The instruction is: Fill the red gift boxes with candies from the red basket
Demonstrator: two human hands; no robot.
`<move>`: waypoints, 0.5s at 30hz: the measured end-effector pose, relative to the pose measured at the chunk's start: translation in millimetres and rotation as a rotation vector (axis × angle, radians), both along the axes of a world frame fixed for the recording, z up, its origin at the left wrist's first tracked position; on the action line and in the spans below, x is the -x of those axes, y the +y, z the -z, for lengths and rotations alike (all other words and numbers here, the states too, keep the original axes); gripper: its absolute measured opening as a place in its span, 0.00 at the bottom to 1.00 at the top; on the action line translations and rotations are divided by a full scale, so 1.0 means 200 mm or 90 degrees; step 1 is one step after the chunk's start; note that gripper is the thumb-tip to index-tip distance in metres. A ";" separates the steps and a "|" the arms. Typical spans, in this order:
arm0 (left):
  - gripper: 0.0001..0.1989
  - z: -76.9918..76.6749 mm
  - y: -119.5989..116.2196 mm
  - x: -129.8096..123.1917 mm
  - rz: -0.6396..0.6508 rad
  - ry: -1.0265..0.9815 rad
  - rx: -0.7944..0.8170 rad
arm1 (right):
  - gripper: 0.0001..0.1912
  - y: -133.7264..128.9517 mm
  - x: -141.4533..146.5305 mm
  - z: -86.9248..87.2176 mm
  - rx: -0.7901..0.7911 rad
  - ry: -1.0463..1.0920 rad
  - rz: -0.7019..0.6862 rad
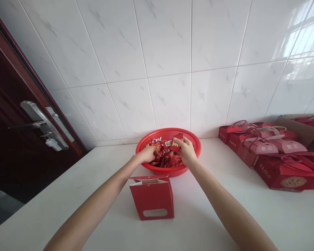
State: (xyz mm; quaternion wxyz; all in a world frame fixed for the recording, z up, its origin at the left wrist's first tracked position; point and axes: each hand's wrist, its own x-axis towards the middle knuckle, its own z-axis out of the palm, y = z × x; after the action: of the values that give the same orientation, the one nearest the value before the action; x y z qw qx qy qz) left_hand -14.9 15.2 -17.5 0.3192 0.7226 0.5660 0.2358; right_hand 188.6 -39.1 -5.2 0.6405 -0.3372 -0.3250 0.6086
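Observation:
A red plastic basket [195, 135] with meshed sides holds many small wrapped candies [165, 153], mostly red. Over its left side, my left hand [148, 153] reaches in with curled fingers among the packets; what they close on is hidden. My right hand [187, 151] is at the basket's right side, pinching a red candy packet [177, 143] between thumb and fingers. In front of the basket, between my forearms, stands an upright red paper gift box [152, 195]. Its top is open, and a pale rounded window sits low on its face.
Several red and pink gift boxes with cord handles [279, 170] are grouped on the right of the white counter [104, 209]. Behind them is a brown cardboard carton [295, 127]. A tiled wall [170, 101] backs the counter; a dark red door [13, 104] with keys is at left.

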 end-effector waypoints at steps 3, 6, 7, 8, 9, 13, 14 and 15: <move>0.12 0.02 0.04 0.01 -0.008 0.074 -0.004 | 0.17 0.00 0.00 0.00 -0.003 -0.004 -0.002; 0.14 0.04 0.06 0.01 -0.026 0.122 -0.002 | 0.17 0.00 0.00 0.00 0.015 -0.008 -0.008; 0.15 0.04 0.07 0.01 -0.031 0.132 0.001 | 0.17 0.00 0.00 0.00 0.022 -0.009 -0.008; 0.16 0.04 0.07 0.01 -0.034 0.137 0.003 | 0.17 0.00 0.00 0.00 0.025 -0.009 -0.007; 0.16 0.04 0.07 0.01 -0.035 0.136 0.004 | 0.17 0.00 0.00 0.00 0.025 -0.008 -0.005; 0.10 -0.02 0.03 -0.01 -0.034 0.057 -0.036 | 0.16 0.01 0.00 0.00 0.020 0.002 0.002; 0.09 -0.03 0.01 -0.02 -0.035 0.019 -0.053 | 0.16 0.01 0.00 0.00 0.019 0.006 0.001; 0.10 -0.05 -0.01 -0.02 -0.035 -0.022 -0.068 | 0.16 0.01 0.00 0.00 0.017 0.012 0.000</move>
State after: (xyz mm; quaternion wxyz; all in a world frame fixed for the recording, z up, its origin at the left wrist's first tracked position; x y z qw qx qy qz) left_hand -10.4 13.5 -7.3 0.2831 0.7185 0.5667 0.2870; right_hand 187.9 -37.5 -5.5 0.6389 -0.3400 -0.3112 0.6160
